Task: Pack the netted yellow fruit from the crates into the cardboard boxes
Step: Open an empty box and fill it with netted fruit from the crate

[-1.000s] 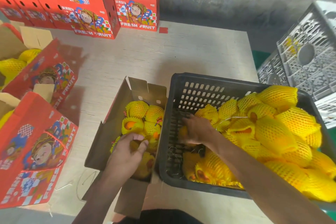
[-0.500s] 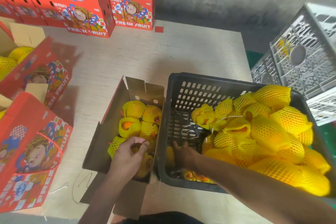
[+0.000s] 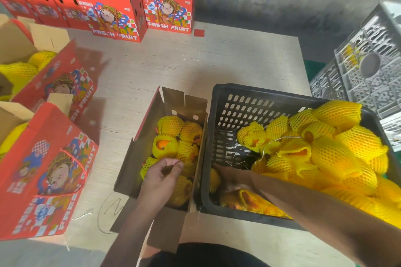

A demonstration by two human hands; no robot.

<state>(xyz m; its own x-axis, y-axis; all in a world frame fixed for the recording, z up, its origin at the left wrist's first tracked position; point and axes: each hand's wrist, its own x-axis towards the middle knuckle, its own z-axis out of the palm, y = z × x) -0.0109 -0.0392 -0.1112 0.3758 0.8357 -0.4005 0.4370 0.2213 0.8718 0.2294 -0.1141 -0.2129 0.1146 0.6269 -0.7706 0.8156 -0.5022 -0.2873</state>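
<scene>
The yellow foam-netted fruit lies mostly heaped in the black slotted plastic crate at my three o'clock, piled high toward its far right side, with the near-left corner almost down to the bare bottom. My right hand is down in that low corner among a few loose pieces; its fingers are hidden behind the crate wall, so I cannot tell whether they grip anything. Just beside the crate, at twelve o'clock from my body, the open brown cardboard box already holds several netted pieces. My left hand hovers over them, fingers curled, seemingly pinching a thin strand. I judge this box more than half filled. At nine o'clock, two red printed boxes already hold fruit; at eleven o'clock, more red boxes stand waiting. Much of the crate remains to pack.
</scene>
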